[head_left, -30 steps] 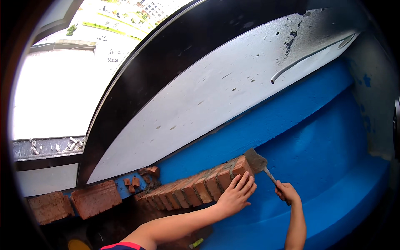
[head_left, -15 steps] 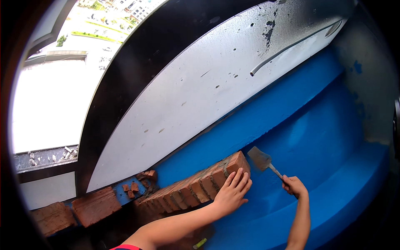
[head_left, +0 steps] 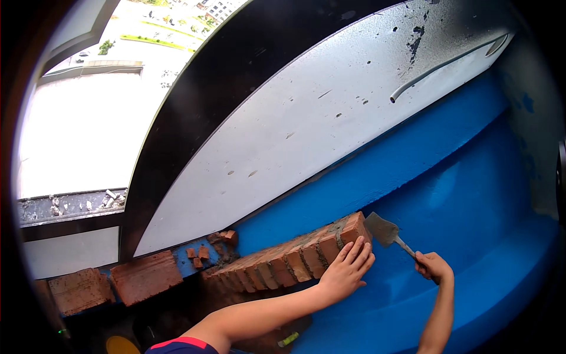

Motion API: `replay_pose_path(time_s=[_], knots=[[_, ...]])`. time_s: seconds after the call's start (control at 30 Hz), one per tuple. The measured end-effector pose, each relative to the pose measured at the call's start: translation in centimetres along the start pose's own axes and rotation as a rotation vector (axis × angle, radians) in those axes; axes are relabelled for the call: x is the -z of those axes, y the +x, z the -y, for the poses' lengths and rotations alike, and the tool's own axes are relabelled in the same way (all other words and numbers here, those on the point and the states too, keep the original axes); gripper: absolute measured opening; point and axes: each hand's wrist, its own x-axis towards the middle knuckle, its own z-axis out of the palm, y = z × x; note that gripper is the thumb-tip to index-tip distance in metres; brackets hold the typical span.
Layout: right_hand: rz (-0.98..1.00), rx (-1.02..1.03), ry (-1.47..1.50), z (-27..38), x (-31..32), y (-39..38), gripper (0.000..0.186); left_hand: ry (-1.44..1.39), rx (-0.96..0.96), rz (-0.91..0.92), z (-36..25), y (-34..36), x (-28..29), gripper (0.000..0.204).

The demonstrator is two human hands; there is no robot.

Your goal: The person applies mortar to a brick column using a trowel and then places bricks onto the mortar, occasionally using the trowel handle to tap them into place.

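Observation:
A curving row of red bricks (head_left: 296,264) stands on edge with grey mortar in the joints. Against the end brick (head_left: 355,227) lies my left hand (head_left: 349,271), its fingers stretched out flat over the near side. My right hand (head_left: 433,266) is closed round the handle of a trowel (head_left: 384,230). The trowel's flat, mortar-smeared blade is beside the end brick's right face; whether the two touch I cannot tell. Blue-painted surface (head_left: 413,277) shows below and around the trowel.
Behind the bricks runs a blue ledge (head_left: 377,168) under a white panel (head_left: 283,141) with a bent grey pipe (head_left: 436,72). Left lie larger red blocks (head_left: 146,277) and broken brick pieces (head_left: 199,255). A window opening (head_left: 82,141) is far left; a yellow round thing (head_left: 122,345) sits low.
The whole view has shifted, so the scene sits further right. The trowel blade is slightly closer to the end brick. My left hand stays on that brick.

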Motion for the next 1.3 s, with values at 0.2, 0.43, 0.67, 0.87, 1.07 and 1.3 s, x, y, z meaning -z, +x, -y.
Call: replay_pose_path(time_s=[0.2, 0.43, 0.67, 0.87, 1.07, 1.3], knots=[[-0.028, 0.031, -0.031, 1.8, 1.0, -1.3, 0.052, -0.023, -0.010, 0.000, 0.1, -0.1, 0.2, 0.078], [-0.054, 0.020, 0.032, 0.8, 0.6, -1.3, 0.052, -0.034, -0.004, 0.025, 0.0, 0.1, 0.3, 0.078], [-0.107, 0.000, 0.087, -1.3, 0.4, -0.3, 0.053, -0.034, 0.001, 0.026, 0.0, 0.2, 0.3, 0.078], [-0.060, -0.048, 0.041, -1.5, -0.6, -0.3, 0.051, -0.045, -0.004, 0.023, 0.1, 0.1, 0.0, 0.080], [-0.173, 0.212, 0.038, 1.6, 0.1, -1.5, 0.036, -0.043, 0.000, 0.035, 0.3, 0.1, 0.2, 0.080], [-0.550, 0.737, -0.760, 15.9, -1.5, -2.4, 0.029, -0.087, -0.009, 0.023, 0.4, 0.1, 0.3, 0.081]])
